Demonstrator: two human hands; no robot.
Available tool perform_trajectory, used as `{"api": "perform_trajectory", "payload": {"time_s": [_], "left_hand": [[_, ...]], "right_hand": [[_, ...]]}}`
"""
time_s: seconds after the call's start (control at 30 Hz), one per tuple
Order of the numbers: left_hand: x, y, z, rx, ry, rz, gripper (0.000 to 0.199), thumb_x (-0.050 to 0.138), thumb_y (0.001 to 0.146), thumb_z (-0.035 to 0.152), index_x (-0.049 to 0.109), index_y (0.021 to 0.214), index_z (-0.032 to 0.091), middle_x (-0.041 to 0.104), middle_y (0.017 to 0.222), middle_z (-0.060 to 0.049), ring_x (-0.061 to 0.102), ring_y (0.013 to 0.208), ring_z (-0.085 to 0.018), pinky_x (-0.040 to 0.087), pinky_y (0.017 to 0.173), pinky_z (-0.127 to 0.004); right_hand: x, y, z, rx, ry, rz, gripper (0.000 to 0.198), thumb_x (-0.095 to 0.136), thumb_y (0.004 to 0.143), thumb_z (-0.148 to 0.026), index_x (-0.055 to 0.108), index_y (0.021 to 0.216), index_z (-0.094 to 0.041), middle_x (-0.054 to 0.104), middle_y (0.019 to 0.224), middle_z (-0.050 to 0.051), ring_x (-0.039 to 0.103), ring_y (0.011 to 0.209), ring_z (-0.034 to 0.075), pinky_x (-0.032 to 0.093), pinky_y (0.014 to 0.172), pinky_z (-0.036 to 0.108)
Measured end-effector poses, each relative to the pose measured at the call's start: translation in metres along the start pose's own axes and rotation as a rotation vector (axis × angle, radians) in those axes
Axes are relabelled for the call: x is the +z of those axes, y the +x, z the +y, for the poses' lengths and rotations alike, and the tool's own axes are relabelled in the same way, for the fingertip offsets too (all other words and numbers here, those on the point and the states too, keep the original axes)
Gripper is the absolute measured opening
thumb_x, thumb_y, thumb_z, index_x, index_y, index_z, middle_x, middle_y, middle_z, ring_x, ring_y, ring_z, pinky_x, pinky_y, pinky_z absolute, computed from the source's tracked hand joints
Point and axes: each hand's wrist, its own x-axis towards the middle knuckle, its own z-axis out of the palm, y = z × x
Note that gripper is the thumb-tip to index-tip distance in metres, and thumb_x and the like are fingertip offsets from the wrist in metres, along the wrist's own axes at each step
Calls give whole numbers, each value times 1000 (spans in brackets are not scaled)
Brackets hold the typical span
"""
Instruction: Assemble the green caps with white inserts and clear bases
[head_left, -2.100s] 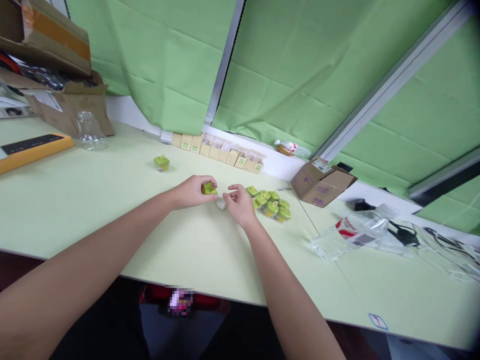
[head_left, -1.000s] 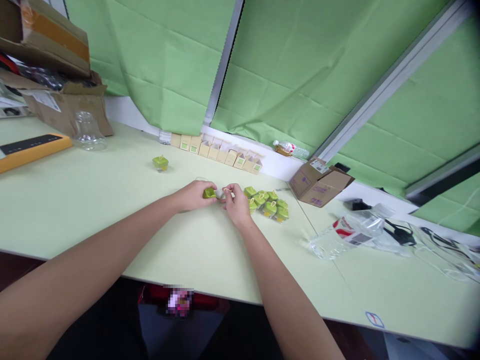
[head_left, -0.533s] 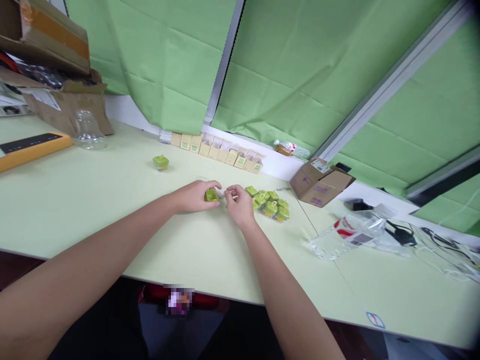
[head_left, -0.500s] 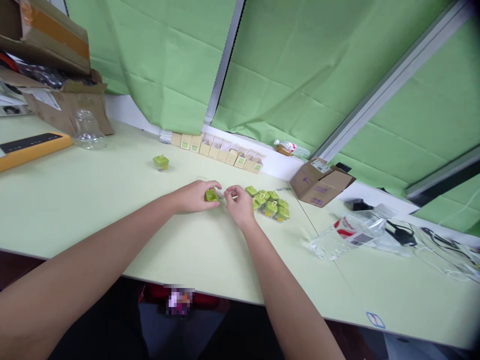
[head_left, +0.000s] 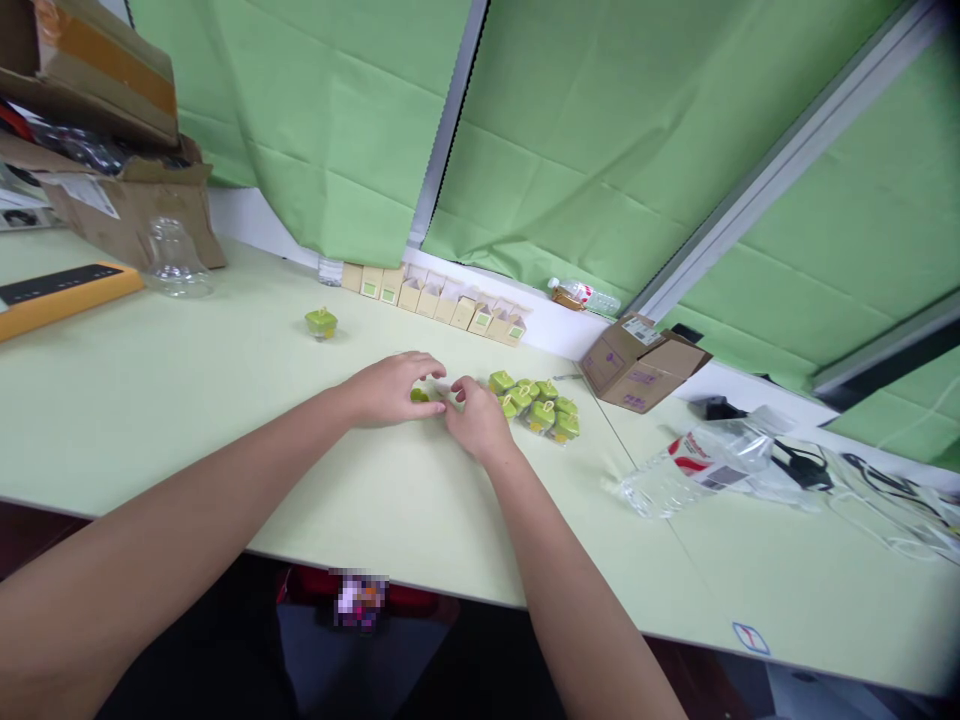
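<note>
Curving left hand (head_left: 397, 388): half open around a green piece (head_left: 418, 396); cannot tell if gripping.
Right hand (head_left: 478, 415): fingers bent toward thumb, tips near the left hand; hold hidden.
Green piece: mostly covered, between left thumb and fingers.
Green cluster (head_left: 540, 414): beside right hand, partly blocked by it.
Lone box (head_left: 321, 322): beyond left hand, well apart.
Cartons (head_left: 429, 297): back row.

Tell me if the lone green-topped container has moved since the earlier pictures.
No: the lone green-topped container keeps the same spot against the row of small cartons.
</note>
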Motion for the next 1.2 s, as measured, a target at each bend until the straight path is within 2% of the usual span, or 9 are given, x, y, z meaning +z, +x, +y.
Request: {"api": "perform_trajectory", "payload": {"time_s": [0.1,0.23,0.4,0.5,0.63,0.77,0.97,1.07,1.2], "left_hand": [[-4,2,5,12,35,222,30,64,77,46,56,89,21,62,85,-3,54,73,-17,40,67,-29],[-5,6,8,-108,46,461,43,67,74,51,37,64,21,37,57,4,33,54,-11,30,55,-28],[3,10,6,-195,-38,434,52,51,85,46,18,54,20,17,51,3,19,52,-11,22,52,-30],[8,9,2,-143,-25,344,50,48,88,42,19,53,20,20,51,3,22,51,-12,24,54,-31],[6,5,-3,-104,44,235,38,52,87,44,39,60,21,37,54,3,35,53,-13,29,55,-30],[-1,3,-2,-52,6,229,32,55,87,49,56,102,21,62,97,-6,57,84,-20,44,72,-32],[-5,3,0,70,62,139,66,59,85,52,40,140,22,43,144,-16,38,133,-33,34,107,-47],[-4,3,1,134,119,228,62,64,81,52,46,131,19,49,134,-17,44,125,-32,38,103,-45],[-1,5,0,171,175,476,39,69,74,51,52,89,19,57,84,-4,53,74,-18,43,67,-30]], "right_hand": [[-5,3,-5,126,96,174,22,65,77,-42,55,80,-22,60,74,1,52,66,16,38,61,27],[-10,9,-11,360,408,351,48,68,72,-50,29,59,-26,28,51,-7,27,49,12,30,48,27],[-8,8,-13,339,489,366,45,55,78,-28,15,56,-26,15,53,-6,18,49,11,24,47,27],[-3,5,-10,201,339,279,42,52,81,-28,20,54,-24,22,50,-5,24,48,12,28,51,28],[2,1,-4,73,27,85,23,58,82,-33,47,64,-23,54,62,1,48,60,17,34,60,29],[2,-1,0,91,-100,-69,21,55,86,-40,60,86,-20,66,87,11,59,78,23,38,64,31],[1,-2,0,59,-167,-151,10,58,83,-28,63,85,-19,67,93,12,62,85,24,40,69,31],[0,-2,-1,55,-166,-164,6,57,83,-21,62,81,-20,67,91,10,61,83,22,39,69,30],[-3,-2,-4,79,-144,-163,7,56,84,-18,61,89,-20,68,87,8,61,82,21,38,67,28]]}}
